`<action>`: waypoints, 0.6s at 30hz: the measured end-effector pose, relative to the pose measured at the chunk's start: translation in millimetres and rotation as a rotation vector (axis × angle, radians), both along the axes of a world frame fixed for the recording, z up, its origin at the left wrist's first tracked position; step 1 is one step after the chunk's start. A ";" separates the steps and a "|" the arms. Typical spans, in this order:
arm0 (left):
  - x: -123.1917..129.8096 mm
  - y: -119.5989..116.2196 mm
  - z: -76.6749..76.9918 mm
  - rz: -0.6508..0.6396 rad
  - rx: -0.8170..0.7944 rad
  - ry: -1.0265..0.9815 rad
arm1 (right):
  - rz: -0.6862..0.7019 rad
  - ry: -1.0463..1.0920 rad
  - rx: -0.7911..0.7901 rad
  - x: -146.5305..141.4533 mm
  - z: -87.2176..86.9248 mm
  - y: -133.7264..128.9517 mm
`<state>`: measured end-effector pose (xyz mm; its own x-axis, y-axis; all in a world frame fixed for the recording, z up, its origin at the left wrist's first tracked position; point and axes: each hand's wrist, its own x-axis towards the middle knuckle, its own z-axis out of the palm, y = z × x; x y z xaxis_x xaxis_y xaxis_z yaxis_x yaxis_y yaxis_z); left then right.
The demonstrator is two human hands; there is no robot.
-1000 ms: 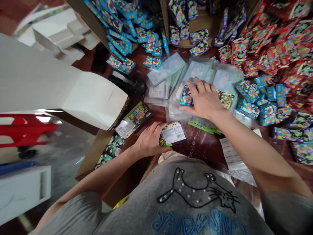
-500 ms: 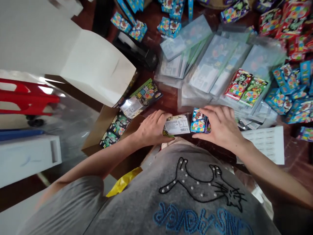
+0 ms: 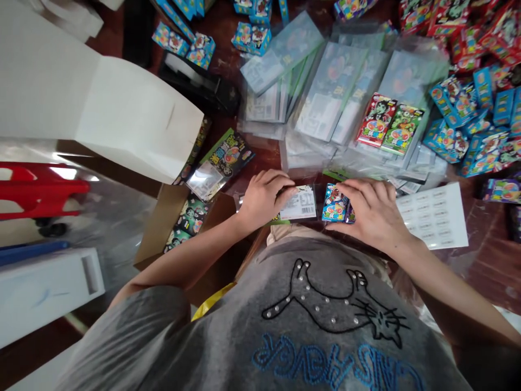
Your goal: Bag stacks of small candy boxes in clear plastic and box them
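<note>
1. Nearest, above the grey shirt [image 3: 325, 347], the left hand [image 3: 266, 198] is gripping the left part of a printed packet [image 3: 301, 202], fingers curling over it and covering that end. The packet is showing its barcode label, and its free right end is pointing at the other hand.
2. The right hand [image 3: 372, 214] is clamping a small blue box [image 3: 334, 203] between fingers and thumb, with a purple box [image 3: 350, 214] sitting against it, mostly hidden by the fingers. The blue box is standing out at the fingertips, just beside the packet's free end, a narrow gap parting them.
3. The step in hand is looking like a lining-up of small boxes with the packet's end. From this pose, a next move would seem to be calling for level, steady hands and a light pinch, with the boxes staying together.
4. Just beyond the right hand, a label sheet [image 3: 442, 220] is lying on the table [image 3: 264, 152]. Left of the left hand, a dark printed pack [image 3: 222, 165] is lying near an open carton [image 3: 152, 225].
5. Farther off, a red pack [image 3: 376, 119] and a green pack [image 3: 402, 129] are resting side by side on clear sleeves [image 3: 331, 81]; loose blue boxes [image 3: 453, 106] are lying to their right, with red packets [image 3: 458, 24] heaping up behind.
</note>
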<state>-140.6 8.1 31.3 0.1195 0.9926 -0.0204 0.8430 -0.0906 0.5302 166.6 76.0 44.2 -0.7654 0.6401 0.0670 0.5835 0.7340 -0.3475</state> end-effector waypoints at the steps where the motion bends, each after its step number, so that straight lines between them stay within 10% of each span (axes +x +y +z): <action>1: -1.9 -3.8 -0.4 -0.042 0.051 0.038 | -0.012 -0.008 0.007 -0.1 -1.1 -0.3; 6: -12.3 -25.3 1.2 -0.296 0.055 0.178 | -0.076 -0.015 0.022 -7.9 -7.8 -5.4; 18: -14.8 -14.8 -0.8 -0.302 0.027 0.092 | -0.173 0.023 -0.003 -16.2 -15.8 -49.0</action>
<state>-155.4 -6.7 30.5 0.4083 0.9127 -0.0186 0.8200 -0.3578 0.4467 150.4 27.0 28.4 -0.6420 0.7624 0.0814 0.6928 0.6223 -0.3645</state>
